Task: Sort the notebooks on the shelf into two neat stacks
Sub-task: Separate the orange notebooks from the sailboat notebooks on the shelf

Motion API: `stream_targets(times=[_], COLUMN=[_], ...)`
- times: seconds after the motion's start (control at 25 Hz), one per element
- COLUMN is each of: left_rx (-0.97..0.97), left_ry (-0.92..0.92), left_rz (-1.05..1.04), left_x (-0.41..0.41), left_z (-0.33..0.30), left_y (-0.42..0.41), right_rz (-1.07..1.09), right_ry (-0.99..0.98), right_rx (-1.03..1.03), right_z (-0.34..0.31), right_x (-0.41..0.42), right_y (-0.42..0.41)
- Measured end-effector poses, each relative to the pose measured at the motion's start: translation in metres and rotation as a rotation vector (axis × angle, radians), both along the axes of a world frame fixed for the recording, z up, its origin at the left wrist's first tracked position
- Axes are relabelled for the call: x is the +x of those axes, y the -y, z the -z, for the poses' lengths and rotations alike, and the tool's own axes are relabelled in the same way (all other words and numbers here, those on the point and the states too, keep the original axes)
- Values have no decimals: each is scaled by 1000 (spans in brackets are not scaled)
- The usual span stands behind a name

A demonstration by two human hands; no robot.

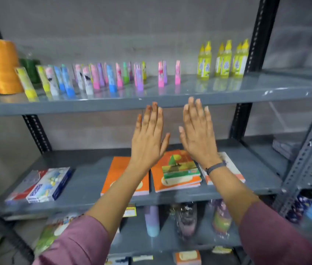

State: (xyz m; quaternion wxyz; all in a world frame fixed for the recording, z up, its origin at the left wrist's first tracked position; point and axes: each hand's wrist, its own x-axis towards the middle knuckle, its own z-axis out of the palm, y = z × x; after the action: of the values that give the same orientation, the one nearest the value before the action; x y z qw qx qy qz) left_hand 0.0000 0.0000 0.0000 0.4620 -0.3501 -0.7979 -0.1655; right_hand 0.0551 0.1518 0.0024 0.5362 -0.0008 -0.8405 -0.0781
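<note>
Notebooks lie on the middle grey shelf (86, 180). An orange notebook (117, 175) lies flat at the left. A stack of orange notebooks (172, 178) sits in the middle, topped by a smaller green-edged one (180, 169). A white and orange notebook (227, 165) lies at the right, partly hidden by my right wrist. My left hand (148, 138) and right hand (197, 131) are both raised above the notebooks, palms forward, fingers spread, holding nothing.
Blue and red boxes (42, 184) lie at the left of the same shelf. The upper shelf carries coloured tubes (111, 77), yellow bottles (224, 60) and an orange spool (2, 66). Bottles (185, 219) stand on the lower shelf. Another rack (308, 153) stands at the right.
</note>
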Motion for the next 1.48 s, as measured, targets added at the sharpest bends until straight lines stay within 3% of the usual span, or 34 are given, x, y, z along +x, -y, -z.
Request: stream_targets(times=[0.16, 0.4, 0.52, 0.6, 0.72, 0.84, 0.96, 1.12, 1.28, 1.4, 1.48], left_rx=[-204, -227, -129, 38, 457, 832, 1104, 1051, 823, 600, 437], left_ry=[298, 1026, 1070, 1082, 1255, 1464, 1610, 1739, 1828, 1689, 1431], left_rz=[-49, -158, -195, -231, -228, -195, 17, 199, 234, 265, 242], left_x=[0, -37, -57, -69, -72, -70, -67, -49, -32, -25, -27], left_z=[88, 152, 163, 167, 159, 145, 136, 132, 137, 141, 140], left_y=[-11, -58, -80, -92, -110, -130, -160, -212, -240, -237, -215], right_rz=[72, 37, -48, -53, -33, 35, 227, 405, 523, 536, 529], right_ry=[316, 906, 930, 918, 867, 792, 637, 465, 507, 593, 565], right_rx=[-95, -652, -817, -955, -1062, -982, -860, -856, -963, -936, -889], right_z=[84, 142, 156, 159, 162, 165, 161, 159, 177, 185, 179], right_x=[1, -40, -66, -78, -87, -86, -75, -48, -22, -17, -22], right_y=[-20, -76, -89, -91, -87, -88, -114, -168, -200, -202, -195])
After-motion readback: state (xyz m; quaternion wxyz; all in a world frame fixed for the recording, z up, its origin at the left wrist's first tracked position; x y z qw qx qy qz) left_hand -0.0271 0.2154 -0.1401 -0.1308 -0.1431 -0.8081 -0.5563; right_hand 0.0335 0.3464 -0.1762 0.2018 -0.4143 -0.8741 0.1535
